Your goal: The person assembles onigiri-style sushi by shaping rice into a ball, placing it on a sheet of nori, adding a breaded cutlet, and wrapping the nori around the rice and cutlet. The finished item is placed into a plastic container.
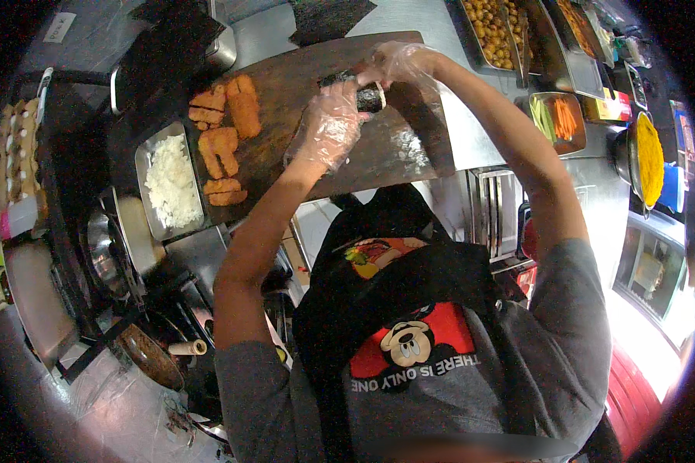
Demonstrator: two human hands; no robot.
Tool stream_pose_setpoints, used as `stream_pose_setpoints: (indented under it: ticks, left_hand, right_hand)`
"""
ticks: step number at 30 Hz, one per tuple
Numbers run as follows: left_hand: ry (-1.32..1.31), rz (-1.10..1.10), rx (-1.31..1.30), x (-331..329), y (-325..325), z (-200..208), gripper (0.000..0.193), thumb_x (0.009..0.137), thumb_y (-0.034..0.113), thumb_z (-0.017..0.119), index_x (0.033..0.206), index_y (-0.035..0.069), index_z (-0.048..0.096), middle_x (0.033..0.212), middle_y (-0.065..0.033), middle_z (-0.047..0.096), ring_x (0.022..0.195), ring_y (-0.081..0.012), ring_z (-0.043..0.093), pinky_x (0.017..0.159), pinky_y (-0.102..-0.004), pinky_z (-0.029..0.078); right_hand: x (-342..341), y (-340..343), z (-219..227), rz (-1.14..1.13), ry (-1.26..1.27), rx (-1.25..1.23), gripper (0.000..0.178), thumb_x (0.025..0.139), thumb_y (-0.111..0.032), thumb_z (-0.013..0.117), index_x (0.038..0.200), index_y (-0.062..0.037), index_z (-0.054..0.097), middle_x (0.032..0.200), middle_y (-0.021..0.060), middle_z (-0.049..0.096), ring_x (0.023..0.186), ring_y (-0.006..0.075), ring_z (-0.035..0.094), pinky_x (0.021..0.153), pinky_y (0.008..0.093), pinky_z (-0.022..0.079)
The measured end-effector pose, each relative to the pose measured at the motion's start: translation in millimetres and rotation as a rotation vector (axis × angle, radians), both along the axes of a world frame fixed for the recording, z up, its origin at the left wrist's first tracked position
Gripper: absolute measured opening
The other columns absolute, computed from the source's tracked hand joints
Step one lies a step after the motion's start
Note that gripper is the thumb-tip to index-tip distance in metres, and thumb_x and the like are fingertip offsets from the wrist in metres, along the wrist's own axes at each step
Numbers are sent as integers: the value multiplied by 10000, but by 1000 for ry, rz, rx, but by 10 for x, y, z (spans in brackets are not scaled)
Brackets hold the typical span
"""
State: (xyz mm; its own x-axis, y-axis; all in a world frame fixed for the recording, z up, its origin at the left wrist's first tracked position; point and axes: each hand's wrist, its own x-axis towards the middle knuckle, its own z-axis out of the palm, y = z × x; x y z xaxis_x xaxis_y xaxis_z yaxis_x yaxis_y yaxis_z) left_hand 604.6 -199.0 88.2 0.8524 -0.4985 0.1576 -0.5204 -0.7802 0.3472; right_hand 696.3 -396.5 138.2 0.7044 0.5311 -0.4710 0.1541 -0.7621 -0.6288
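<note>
Closest to us are our own grey shirt (564, 339), with its red cartoon print, and the black apron (398, 212), both on the near side of our fingers. Beyond them we have both hands, in clear plastic gloves, over the dark wooden board (282, 85). Our left hand (330, 130) has its fingers curled round a seaweed roll (371, 98), so the roll lies directly under those fingertips. Our right hand (401, 63) bends in from the other side, its fingertips at the roll's far edge; the glove's folds and glare keep us from telling whether they grip it or only rest there.

Left of our left fingers, golden-brown fried pieces (243, 108) lie on the board, and farther left we see white rice (174, 181) in a metal tray. Past the fingertips, dark seaweed sheets (328, 19) lie at the board's far edge. To the right of our right fingers are small round brown pieces (488, 35) with tongs (523, 46), then orange strips (565, 116) beside green ones, and farther out yellow shreds (650, 158) heaped in a bowl.
</note>
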Motion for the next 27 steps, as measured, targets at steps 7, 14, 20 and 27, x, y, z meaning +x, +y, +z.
stream_pose_setpoints:
  ticks: [7, 14, 20, 27]
  left_hand:
    - [67, 20, 24, 2, 4, 95, 655, 855, 328, 710, 1331, -56, 475, 1242, -257, 564, 1148, -426, 545, 1001, -487, 441]
    - [16, 0, -40, -2, 15, -49, 637, 868, 218, 689, 1388, -48, 437, 1293, -262, 536, 1198, -422, 511, 1021, -494, 430]
    - [109, 15, -62, 27, 4, -45, 596, 871, 200, 684, 1361, -51, 454, 1279, -265, 544, 1178, -432, 523, 1020, -497, 429]
    - [25, -2, -70, -2, 37, -29, 614, 865, 256, 704, 1336, -58, 466, 1258, -270, 552, 1164, -443, 530, 1003, -497, 435]
  right_hand:
    - [-950, -57, -211, -791, -152, 629, 688, 979, -584, 475, 1364, -18, 545, 1277, 151, 615, 1156, 251, 587, 991, 369, 452]
    - [-1271, 373, -435, -758, -207, 336, 686, 1028, -581, 308, 1557, -146, 290, 1525, 215, 398, 1451, 370, 312, 1162, 401, 287]
    - [-1180, 277, -322, -553, -141, 208, 646, 1038, -527, 273, 1565, -155, 253, 1582, 193, 295, 1457, 388, 283, 1169, 448, 285]
    - [-1103, -23, -273, -308, -589, 189, 611, 993, -311, 522, 1517, -57, 334, 1498, 201, 433, 1429, 338, 362, 1193, 437, 275]
